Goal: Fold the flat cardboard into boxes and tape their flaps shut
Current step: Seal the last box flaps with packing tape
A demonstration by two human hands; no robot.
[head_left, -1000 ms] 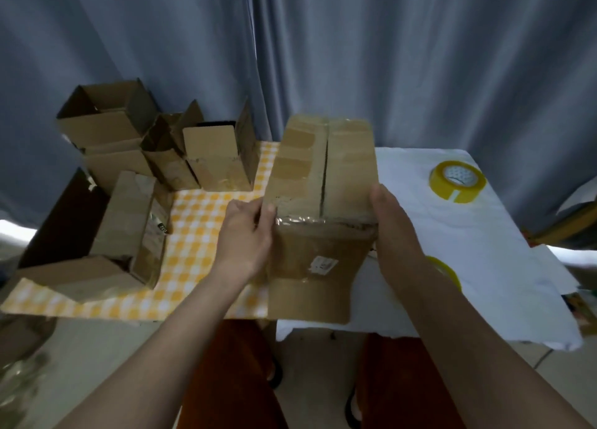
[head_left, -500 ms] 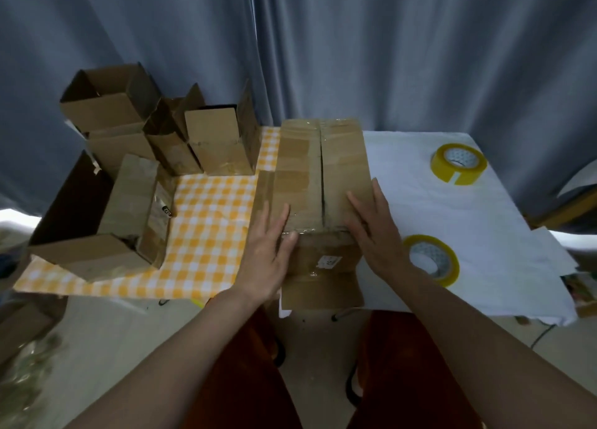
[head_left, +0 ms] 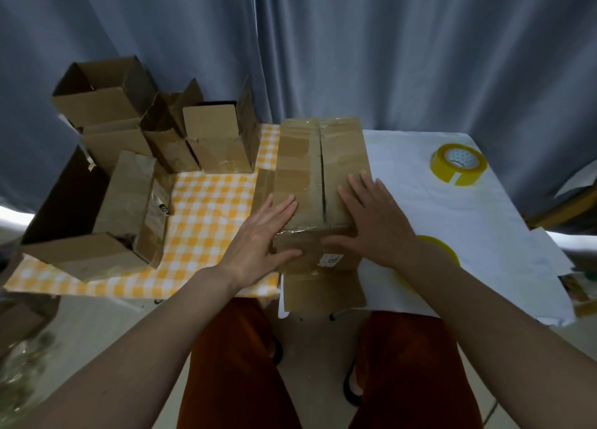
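1. cardboard, brown and taped over, lies as a flattened box (head_left: 318, 170) across the middle of the table, straddling the edge where the yellow-and-white checked cloth (head_left: 206, 202) meets the white cloth (head_left: 452, 215).
2. left hand (head_left: 261, 238) rests flat and spread on the box's near left part, fingers pointing away from the person, thumb across the front panel; it grips nothing.
3. right hand (head_left: 374, 225) lies flat and open on the near right part, fingers spread beside the dark centre seam, thumb reaching left along the fold; it holds nothing either.
4. the box's near flap hangs past the table edge, below both hands, with a small white label (head_left: 329, 260) just under the right thumb.
5. one roll of yellow-cored packing tape (head_left: 458, 163) stands on the white cloth, well apart to the right; a second yellow roll (head_left: 442, 247) shows partly behind the right wrist.
6. several open-topped brown cardboard boxes (head_left: 155, 131) cluster at the far left on the checked cloth.
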